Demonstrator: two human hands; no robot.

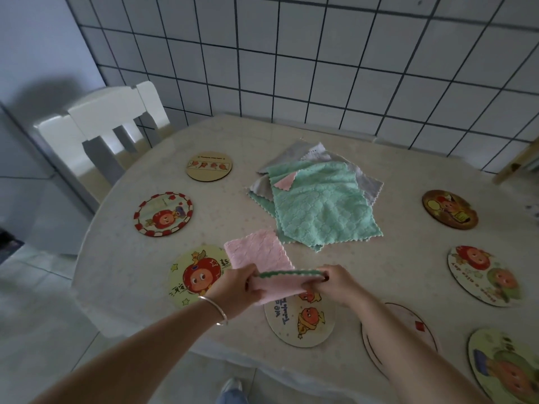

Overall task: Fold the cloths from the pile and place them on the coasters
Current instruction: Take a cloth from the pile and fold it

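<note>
A pink cloth [256, 255] with a green underside lies half folded near the table's front edge. My left hand [239, 290] pinches its near left corner and my right hand [338, 284] pinches its near right corner, lifting the fold's edge just above a cartoon coaster [303, 322]. The pile of cloths [318, 199], green on top with grey and pink beneath, sits at the table's middle. Several round coasters ring the table, among them one by my left hand [192, 275], a red-rimmed one [163, 214] and a small one [209, 166] farther back.
More coasters lie on the right: a brown one [449, 209], one with two figures [484, 275], one at the front corner [504, 365] and one under my right forearm [420, 325]. A white chair [108, 123] stands at the table's [408, 176] left. A tiled wall runs behind.
</note>
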